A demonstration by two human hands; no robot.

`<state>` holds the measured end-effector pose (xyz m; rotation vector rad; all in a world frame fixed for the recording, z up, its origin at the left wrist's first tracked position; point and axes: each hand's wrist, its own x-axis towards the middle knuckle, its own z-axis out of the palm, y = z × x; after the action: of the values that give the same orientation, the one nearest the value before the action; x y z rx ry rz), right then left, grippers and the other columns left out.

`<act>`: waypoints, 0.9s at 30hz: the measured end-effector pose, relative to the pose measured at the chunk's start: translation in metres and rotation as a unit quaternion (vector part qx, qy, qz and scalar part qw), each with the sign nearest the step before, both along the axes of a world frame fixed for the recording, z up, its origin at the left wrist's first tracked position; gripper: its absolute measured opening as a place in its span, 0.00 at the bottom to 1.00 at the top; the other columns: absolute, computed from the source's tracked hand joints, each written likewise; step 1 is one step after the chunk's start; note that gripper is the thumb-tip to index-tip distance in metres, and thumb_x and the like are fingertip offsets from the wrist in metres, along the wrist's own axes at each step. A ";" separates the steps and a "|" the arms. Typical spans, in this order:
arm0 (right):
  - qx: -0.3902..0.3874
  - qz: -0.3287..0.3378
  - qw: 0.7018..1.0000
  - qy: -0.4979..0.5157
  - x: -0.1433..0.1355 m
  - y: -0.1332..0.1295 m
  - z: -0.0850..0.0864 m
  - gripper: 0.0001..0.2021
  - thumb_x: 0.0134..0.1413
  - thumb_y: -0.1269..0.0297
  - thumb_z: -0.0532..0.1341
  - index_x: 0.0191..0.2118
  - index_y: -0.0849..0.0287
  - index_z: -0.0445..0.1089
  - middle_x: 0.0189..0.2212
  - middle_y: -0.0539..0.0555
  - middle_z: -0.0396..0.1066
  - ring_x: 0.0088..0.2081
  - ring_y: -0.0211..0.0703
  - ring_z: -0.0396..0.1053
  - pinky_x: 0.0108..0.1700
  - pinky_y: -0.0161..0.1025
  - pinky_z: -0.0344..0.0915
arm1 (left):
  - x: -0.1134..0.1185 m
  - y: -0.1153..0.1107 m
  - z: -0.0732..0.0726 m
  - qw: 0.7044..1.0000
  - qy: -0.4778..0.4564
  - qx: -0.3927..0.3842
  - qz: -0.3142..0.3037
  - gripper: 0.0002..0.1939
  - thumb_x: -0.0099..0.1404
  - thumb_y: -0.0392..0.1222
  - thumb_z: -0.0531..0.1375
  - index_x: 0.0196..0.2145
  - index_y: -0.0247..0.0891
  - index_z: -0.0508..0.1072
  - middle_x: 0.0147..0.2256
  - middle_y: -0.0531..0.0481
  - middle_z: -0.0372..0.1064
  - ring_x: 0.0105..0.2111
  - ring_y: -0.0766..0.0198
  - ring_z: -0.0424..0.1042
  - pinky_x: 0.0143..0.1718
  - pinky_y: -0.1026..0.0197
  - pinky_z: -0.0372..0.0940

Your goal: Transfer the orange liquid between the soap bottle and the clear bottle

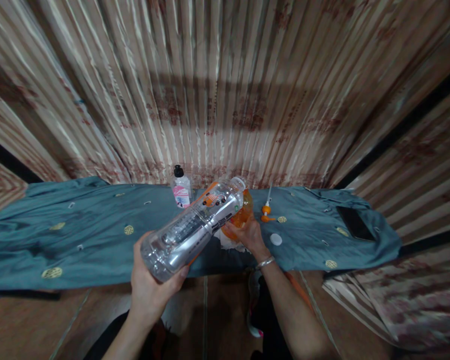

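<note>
My left hand [153, 285] is wrapped round the base of a large clear plastic bottle [189, 232] with a silver and orange label. The bottle is tilted, its neck up to the right, over an orange bottle [243, 210]. My right hand [249, 235], with a bracelet at the wrist, grips that orange bottle from the right. Whether the two mouths touch is hidden. Under the orange bottle lies a crumpled white tissue [234, 245]. To its right are an orange pump head [266, 212] with a pale tube and a round white lid [276, 239].
A small clear bottle [181, 189] with a black cap and pink label stands at the back. A black phone [354, 223] lies on the right of the narrow table's green patterned cloth [97, 235]. A striped curtain [217, 100] hangs close behind.
</note>
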<state>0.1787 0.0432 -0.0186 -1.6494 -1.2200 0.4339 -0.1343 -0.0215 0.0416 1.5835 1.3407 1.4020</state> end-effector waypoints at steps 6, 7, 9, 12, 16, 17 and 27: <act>-0.007 0.009 1.000 0.011 0.000 -0.001 0.001 0.33 0.49 0.52 0.83 0.59 0.58 0.79 0.54 0.67 0.92 0.56 0.72 0.92 0.60 0.64 0.90 | -0.001 0.002 -0.003 1.000 0.005 -0.003 0.011 0.47 0.52 0.61 0.83 0.62 0.44 0.72 0.54 0.37 0.86 0.53 0.32 0.90 0.55 0.32 0.85; -0.004 0.010 1.000 0.013 0.000 -0.001 0.001 0.33 0.49 0.50 0.83 0.59 0.57 0.79 0.54 0.67 0.92 0.56 0.73 0.92 0.60 0.64 0.90 | -0.001 0.003 -0.002 1.000 0.004 -0.002 0.009 0.48 0.51 0.62 0.84 0.62 0.44 0.71 0.54 0.37 0.86 0.53 0.32 0.90 0.55 0.32 0.85; 0.003 0.010 1.000 0.018 0.000 -0.001 0.001 0.34 0.48 0.48 0.83 0.58 0.56 0.80 0.54 0.66 0.92 0.56 0.73 0.92 0.59 0.66 0.90 | 0.000 0.002 -0.001 1.000 0.004 -0.005 0.004 0.47 0.52 0.61 0.84 0.62 0.44 0.71 0.53 0.38 0.86 0.52 0.33 0.90 0.54 0.32 0.85; 0.003 0.007 1.000 0.025 0.000 0.000 0.001 0.33 0.49 0.49 0.83 0.58 0.56 0.80 0.54 0.67 0.92 0.56 0.72 0.92 0.60 0.66 0.90 | 0.001 0.000 0.000 1.000 -0.004 -0.009 0.003 0.47 0.52 0.61 0.83 0.62 0.44 0.71 0.53 0.39 0.86 0.51 0.35 0.90 0.54 0.32 0.85; -0.012 0.003 1.000 0.025 -0.001 0.000 0.002 0.35 0.48 0.53 0.84 0.59 0.60 0.79 0.55 0.71 0.91 0.58 0.73 0.91 0.62 0.63 0.89 | 0.003 -0.001 0.002 1.000 -0.012 -0.004 0.010 0.46 0.51 0.62 0.84 0.61 0.44 0.72 0.53 0.38 0.85 0.52 0.34 0.89 0.54 0.32 0.85; -0.016 0.003 1.000 0.023 -0.001 -0.001 0.002 0.35 0.48 0.53 0.84 0.60 0.61 0.79 0.55 0.71 0.91 0.58 0.73 0.91 0.62 0.63 0.89 | 0.003 0.000 0.003 1.000 -0.010 -0.005 0.009 0.46 0.51 0.62 0.84 0.61 0.45 0.72 0.53 0.38 0.85 0.52 0.34 0.89 0.55 0.32 0.85; 0.000 0.013 1.000 0.010 0.002 0.001 -0.006 0.34 0.51 0.52 0.84 0.61 0.58 0.79 0.55 0.67 0.91 0.58 0.72 0.91 0.61 0.63 0.89 | -0.001 0.001 0.000 1.000 0.012 -0.008 0.010 0.46 0.53 0.61 0.83 0.62 0.44 0.71 0.54 0.39 0.86 0.53 0.35 0.90 0.56 0.32 0.84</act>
<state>0.1810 0.0441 -0.0244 -1.6280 -1.2274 0.4645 -0.1354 -0.0206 0.0417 1.5860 1.3821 1.3848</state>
